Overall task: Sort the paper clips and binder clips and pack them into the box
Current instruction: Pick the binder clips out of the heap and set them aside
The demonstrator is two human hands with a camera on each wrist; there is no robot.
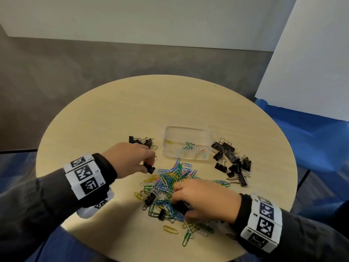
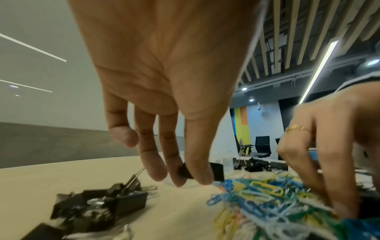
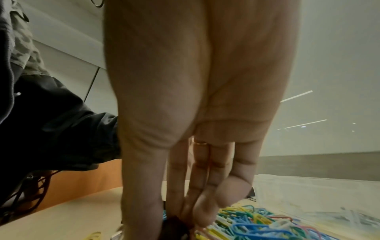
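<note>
A tangled heap of coloured paper clips (image 1: pixel 170 181) lies mid-table in the head view. My left hand (image 1: pixel 148 165) hovers at the heap's far-left edge and pinches one black binder clip (image 1: pixel 149 168) between thumb and fingers; the left wrist view shows that clip (image 2: pixel 217 172) just above the table. My right hand (image 1: pixel 181 205) reaches down into the near side of the heap, fingertips closed on a dark binder clip (image 3: pixel 174 227) that is mostly hidden. A clear plastic box (image 1: pixel 186 128) behind the heap holds a few paper clips.
Sorted black binder clips lie in a small group (image 1: pixel 143 141) left of the box and a larger group (image 1: pixel 232 161) on its right. A few binder clips (image 1: pixel 162 213) remain in the heap. The round wooden table (image 1: pixel 113 114) ends near my body.
</note>
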